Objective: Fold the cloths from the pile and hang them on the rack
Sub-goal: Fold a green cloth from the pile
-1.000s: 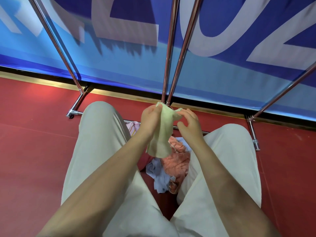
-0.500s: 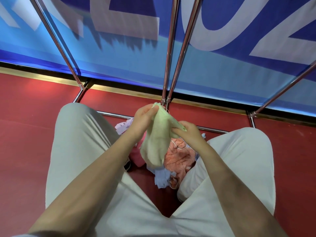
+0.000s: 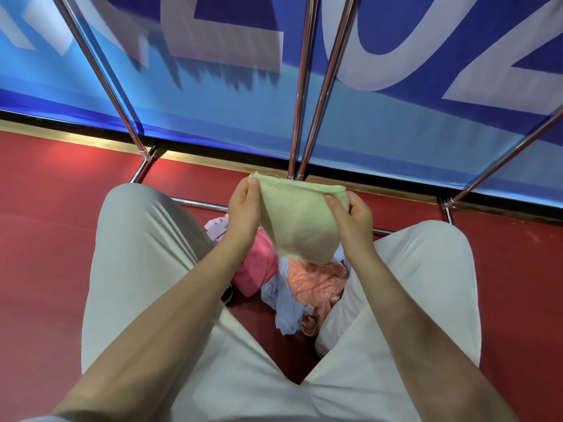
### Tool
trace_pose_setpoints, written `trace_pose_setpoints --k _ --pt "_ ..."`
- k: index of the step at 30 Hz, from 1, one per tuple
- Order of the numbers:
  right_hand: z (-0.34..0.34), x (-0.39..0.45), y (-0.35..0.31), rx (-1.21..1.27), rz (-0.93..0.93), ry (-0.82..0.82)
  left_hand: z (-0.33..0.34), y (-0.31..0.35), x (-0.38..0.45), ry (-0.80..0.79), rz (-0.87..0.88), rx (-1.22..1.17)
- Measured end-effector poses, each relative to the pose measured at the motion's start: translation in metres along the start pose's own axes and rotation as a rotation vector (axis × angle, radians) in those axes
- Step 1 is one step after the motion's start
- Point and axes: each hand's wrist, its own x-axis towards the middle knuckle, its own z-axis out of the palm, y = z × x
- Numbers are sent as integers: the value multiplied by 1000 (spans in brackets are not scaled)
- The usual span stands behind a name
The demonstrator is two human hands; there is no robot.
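Both hands grasp one pale green cloth (image 3: 300,226) at its top edge. The left hand (image 3: 243,208) pinches the left corner between thumb and fingers; the right hand (image 3: 350,217) pinches the right corner the same way. The top edge now runs taut and level between them, and the cloth hangs below as a doubled panel, lower edge free.

Half a second ago the hands were close together and the cloth hung bunched in a narrow strip. They have since moved apart and drawn it flat. Judgement: the fold is being squared up, and this cloth is near ready for hanging.

The cloth is held in the air above the pile (image 3: 301,281), which lies on the red floor (image 3: 45,239) between the person's knees: pink, orange and light blue pieces, unfolded. The rack (image 3: 300,86) stands just beyond, its chrome rods rising before a blue banner (image 3: 213,102). No cloth is visible on the rods in view.
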Motion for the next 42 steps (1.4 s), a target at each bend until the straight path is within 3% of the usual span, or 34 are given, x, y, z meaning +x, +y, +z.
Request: trace_pose_setpoints --k 9,16,22,37,40,42 --pt "7 4 15 102 167 73 7 2 -1 36 -61 98" --pt "23 7 30 88 362 188 25 -3 -3 103 -351 -25" --pt "37 9 26 114 429 237 47 3 -15 66 -337 -78" --pt "54 -5 -4 65 137 234 66 9 -26 -89 -262 -221" --pt "55 -6 -8 135 115 144 61 17 -20 -63 -268 -272" --pt "53 -5 -9 35 34 67 56 20 -15 -62 -269 -287"
